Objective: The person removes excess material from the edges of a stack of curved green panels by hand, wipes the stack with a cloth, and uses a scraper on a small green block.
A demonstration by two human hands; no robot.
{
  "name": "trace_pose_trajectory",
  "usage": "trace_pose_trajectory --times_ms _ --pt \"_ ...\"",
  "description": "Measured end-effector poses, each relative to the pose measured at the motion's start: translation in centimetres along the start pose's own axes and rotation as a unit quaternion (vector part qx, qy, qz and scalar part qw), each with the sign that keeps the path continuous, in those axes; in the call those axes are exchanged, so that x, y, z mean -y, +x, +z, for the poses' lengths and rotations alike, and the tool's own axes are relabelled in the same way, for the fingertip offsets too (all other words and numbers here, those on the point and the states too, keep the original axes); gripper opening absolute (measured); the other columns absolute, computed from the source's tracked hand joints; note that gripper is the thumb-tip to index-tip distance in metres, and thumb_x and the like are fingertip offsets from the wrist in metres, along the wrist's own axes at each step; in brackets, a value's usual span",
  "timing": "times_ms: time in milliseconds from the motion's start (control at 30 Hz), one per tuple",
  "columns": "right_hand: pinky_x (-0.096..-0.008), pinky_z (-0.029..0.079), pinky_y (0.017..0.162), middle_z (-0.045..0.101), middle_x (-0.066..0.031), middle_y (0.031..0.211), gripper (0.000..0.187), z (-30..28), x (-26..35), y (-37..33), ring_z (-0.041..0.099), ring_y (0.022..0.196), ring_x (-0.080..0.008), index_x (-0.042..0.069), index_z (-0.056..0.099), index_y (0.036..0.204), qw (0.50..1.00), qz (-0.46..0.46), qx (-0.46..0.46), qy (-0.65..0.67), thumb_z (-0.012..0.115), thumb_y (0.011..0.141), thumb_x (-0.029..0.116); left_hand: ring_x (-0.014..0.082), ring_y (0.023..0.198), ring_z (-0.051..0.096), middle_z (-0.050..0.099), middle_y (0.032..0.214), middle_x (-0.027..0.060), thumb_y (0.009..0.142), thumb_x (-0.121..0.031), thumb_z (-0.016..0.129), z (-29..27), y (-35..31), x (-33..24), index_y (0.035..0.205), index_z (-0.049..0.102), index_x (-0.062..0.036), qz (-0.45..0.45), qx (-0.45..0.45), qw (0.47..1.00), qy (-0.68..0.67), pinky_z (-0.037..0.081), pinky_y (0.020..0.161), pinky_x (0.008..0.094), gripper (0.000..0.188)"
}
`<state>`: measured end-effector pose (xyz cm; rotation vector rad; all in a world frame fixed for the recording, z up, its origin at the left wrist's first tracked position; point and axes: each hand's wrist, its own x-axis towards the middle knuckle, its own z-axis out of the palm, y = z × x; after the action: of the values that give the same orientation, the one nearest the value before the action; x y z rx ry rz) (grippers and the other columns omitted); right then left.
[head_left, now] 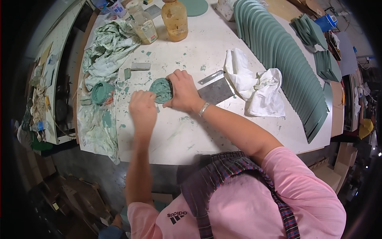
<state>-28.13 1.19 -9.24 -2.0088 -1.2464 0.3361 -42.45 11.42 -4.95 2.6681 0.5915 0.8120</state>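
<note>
A small round tub of thick green paste (pixel 160 88) stands on the white table. My right hand (pixel 184 91) curves around its right side and grips it; a bracelet circles that wrist. At the tub's left edge, my left hand (pixel 143 106) is closed in a fist, its fingertips at the paste. Whatever the fist may hold is hidden. Beside my right hand lie a flat grey metal plate (pixel 217 91) and a narrow metal blade (pixel 211 77). A grey block (pixel 141 66) and a small green block (pixel 127 73) rest beyond my left hand.
A long row of curved green pieces (pixel 282 63) lines the right side, with a white cloth (pixel 266 91) before it. Two jars, one amber (pixel 175 20) and one clear (pixel 144 28), stand at the back. Leftward are a stained cloth (pixel 107 47) and another green-smeared tub (pixel 102 93).
</note>
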Motion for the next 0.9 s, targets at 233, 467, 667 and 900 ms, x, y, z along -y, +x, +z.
trace_pose_trajectory --times_ms 233,467,667,900 --pt "-0.0434 0.041 0.100 0.054 -0.0123 0.115 0.082 0.3 0.0 0.1 0.050 0.114 -0.0337 0.006 0.059 0.120 1.000 -0.007 0.001 0.010 0.097 0.053 0.032 0.0337 0.077 0.056 0.060 0.077 0.0112 0.081 0.000 0.070 -1.1 1.2 0.8 0.080 0.065 -0.0024 -0.013 0.007 0.999 0.037 0.045 0.070 0.0447 0.006" --pt "-0.0429 0.041 0.099 0.054 -0.0120 0.115 0.083 0.2 -0.5 0.0 0.050 0.113 -0.0339 0.007 0.058 0.120 1.000 -0.002 0.002 0.013 0.097 0.052 0.031 0.0345 0.080 0.055 0.058 0.077 0.0120 0.081 0.000 0.069 -2.2 2.3 0.1 0.076 0.061 -0.0023 -0.020 0.003 1.000 0.024 0.045 0.071 0.0449 0.009" --pt "-0.0432 0.041 0.098 0.054 -0.0123 0.114 0.081 0.3 0.1 -0.1 0.050 0.112 -0.0344 0.007 0.058 0.118 1.000 -0.008 -0.006 0.012 0.097 0.051 0.029 0.0349 0.083 0.057 0.060 0.081 0.0131 0.081 0.001 0.067 -0.1 1.5 1.0 0.080 0.063 -0.0011 -0.017 0.027 0.999 0.033 0.045 0.073 0.0456 0.005" --pt "-0.0430 0.041 0.098 0.054 -0.0124 0.114 0.079 0.2 -0.2 0.0 0.050 0.111 -0.0347 0.007 0.059 0.117 1.000 -0.008 -0.007 0.012 0.097 0.051 0.031 0.0352 0.081 0.056 0.059 0.078 0.0128 0.080 -0.003 0.069 0.3 0.3 1.3 0.078 0.062 -0.0014 -0.054 0.016 0.998 -0.005 0.046 0.072 0.0463 0.008"
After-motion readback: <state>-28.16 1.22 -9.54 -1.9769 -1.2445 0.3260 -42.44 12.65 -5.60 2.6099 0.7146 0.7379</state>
